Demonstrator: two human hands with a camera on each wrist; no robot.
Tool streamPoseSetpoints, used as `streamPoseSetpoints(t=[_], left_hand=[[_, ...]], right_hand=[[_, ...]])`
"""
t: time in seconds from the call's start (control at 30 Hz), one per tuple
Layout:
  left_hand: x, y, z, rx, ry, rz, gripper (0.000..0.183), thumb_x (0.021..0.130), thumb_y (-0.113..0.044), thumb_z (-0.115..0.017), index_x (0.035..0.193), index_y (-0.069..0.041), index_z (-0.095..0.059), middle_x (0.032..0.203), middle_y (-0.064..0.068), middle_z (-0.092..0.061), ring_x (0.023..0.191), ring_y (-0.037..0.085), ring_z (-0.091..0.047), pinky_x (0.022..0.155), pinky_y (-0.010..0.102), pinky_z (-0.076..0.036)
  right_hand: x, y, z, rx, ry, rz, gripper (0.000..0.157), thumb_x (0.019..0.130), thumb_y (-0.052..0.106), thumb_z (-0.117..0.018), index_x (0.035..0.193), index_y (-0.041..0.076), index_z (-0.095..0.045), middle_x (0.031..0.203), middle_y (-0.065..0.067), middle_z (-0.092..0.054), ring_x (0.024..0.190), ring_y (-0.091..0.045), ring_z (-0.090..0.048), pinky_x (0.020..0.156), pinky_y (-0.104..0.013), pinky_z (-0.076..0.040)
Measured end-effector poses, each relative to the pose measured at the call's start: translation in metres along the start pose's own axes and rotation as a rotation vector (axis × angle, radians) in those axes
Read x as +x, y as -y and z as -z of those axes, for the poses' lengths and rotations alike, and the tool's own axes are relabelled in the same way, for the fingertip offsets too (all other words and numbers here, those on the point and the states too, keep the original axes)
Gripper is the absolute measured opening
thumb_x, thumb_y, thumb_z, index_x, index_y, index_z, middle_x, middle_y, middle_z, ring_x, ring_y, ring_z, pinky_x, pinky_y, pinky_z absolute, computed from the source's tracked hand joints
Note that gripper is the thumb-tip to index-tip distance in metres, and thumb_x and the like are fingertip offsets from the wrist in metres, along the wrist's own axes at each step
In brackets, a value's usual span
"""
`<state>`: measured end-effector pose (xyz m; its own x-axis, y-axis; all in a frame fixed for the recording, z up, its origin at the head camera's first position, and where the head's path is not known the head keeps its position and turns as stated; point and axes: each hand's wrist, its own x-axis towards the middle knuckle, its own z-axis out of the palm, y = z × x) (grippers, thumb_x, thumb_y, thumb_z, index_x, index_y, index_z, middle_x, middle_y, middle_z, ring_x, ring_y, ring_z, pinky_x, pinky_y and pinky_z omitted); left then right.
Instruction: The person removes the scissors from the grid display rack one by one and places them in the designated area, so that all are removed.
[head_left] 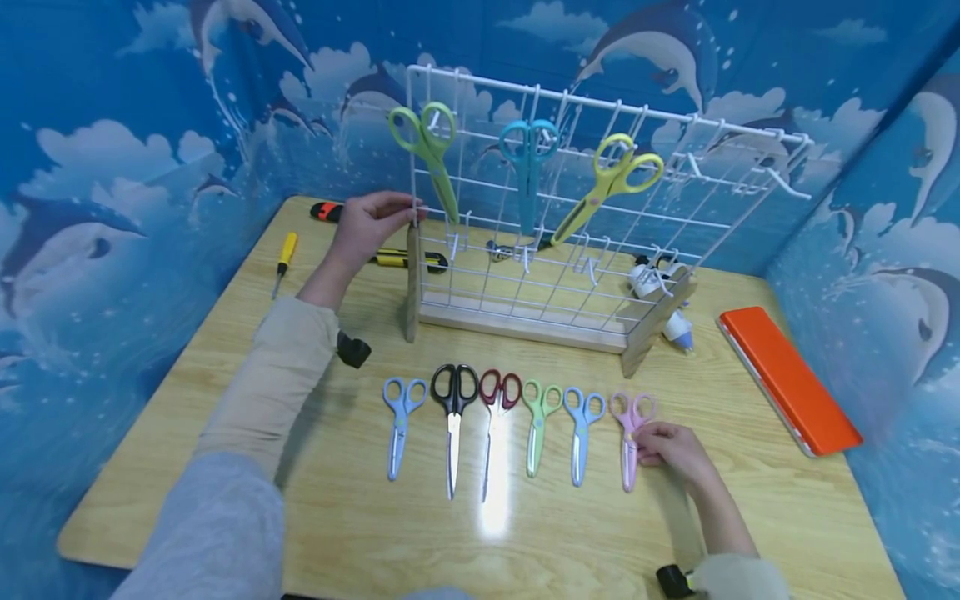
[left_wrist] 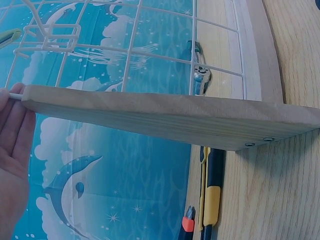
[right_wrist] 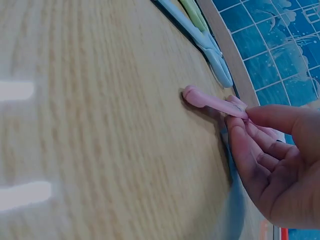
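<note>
My left hand grips the left edge of a white wire rack, just above its wooden side foot. In the right wrist view, my right hand pinches a pair of pink scissors between thumb and fingers. These pink scissors are at the right end of a row on the table. Leftward in that row lie blue scissors, green scissors, red-handled scissors, black-handled scissors and another blue pair. Green, teal and yellow-green scissors hang on the rack.
An orange case lies at the right. Behind the rack are a yellow-and-black utility knife and a white glue gun. A yellow-handled screwdriver and a red-and-black cutter lie at the back left. Bare hooks project from the rack.
</note>
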<state>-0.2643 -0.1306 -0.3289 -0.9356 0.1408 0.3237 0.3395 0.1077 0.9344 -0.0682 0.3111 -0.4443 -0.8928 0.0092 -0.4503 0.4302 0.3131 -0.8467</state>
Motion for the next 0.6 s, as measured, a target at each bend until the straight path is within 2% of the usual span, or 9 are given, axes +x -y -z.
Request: streamPoseSetpoints(t=[0.23, 0.37, 0.5, 0.53, 0.6], left_hand=[[-0.001, -0.002, 0.0, 0.0, 0.002, 0.007, 0.024, 0.077, -0.014, -0.061, 0.1, -0.007, -0.061, 0.094, 0.006, -0.064, 0.089, 0.013, -0.059, 0.083, 0.028, -0.046], [0.0, -0.001, 0.0, -0.001, 0.001, 0.007, 0.024, 0.077, -0.015, -0.061, 0.099, -0.006, -0.061, 0.094, 0.008, -0.063, 0.089, 0.014, -0.059, 0.083, 0.029, -0.046], [0.0, 0.002, 0.0, -0.024, -0.003, -0.006, 0.026, 0.076, -0.017, -0.062, 0.099, -0.004, -0.061, 0.094, 0.009, -0.063, 0.089, 0.016, -0.059, 0.083, 0.03, -0.046], [0.01, 0.024, 0.004, -0.062, 0.015, -0.002, 0.025, 0.077, -0.017, -0.061, 0.099, -0.005, -0.062, 0.094, 0.009, -0.063, 0.088, 0.015, -0.059, 0.082, 0.029, -0.047], [0.009, 0.023, 0.004, -0.08, 0.018, -0.005, 0.025, 0.076, -0.018, -0.062, 0.098, -0.006, -0.062, 0.094, 0.009, -0.063, 0.088, 0.016, -0.06, 0.082, 0.029, -0.047]], right_hand=[[-0.001, 0.001, -0.007, -0.067, 0.018, -0.02, 0.026, 0.081, 0.004, -0.053, 0.093, -0.018, -0.05, 0.066, -0.003, -0.059, 0.057, -0.01, -0.058, 0.057, -0.025, -0.053], [0.0, 0.001, -0.011, -0.143, -0.036, -0.023, 0.025, 0.079, 0.004, -0.054, 0.091, -0.017, -0.052, 0.063, -0.002, -0.059, 0.055, -0.01, -0.057, 0.055, -0.023, -0.052], [0.0, 0.006, -0.014, -0.267, -0.089, 0.0, 0.019, 0.078, 0.007, -0.057, 0.083, -0.011, -0.055, 0.059, 0.0, -0.057, 0.052, -0.008, -0.054, 0.05, -0.02, -0.05], [-0.001, 0.008, -0.014, -0.301, -0.101, 0.012, 0.018, 0.078, 0.008, -0.057, 0.081, -0.009, -0.056, 0.059, 0.0, -0.056, 0.052, -0.008, -0.053, 0.049, -0.02, -0.049], [0.001, 0.013, -0.012, -0.372, -0.129, 0.047, 0.018, 0.078, 0.011, -0.057, 0.08, -0.007, -0.056, 0.058, -0.002, -0.057, 0.051, -0.009, -0.053, 0.047, -0.02, -0.048]])
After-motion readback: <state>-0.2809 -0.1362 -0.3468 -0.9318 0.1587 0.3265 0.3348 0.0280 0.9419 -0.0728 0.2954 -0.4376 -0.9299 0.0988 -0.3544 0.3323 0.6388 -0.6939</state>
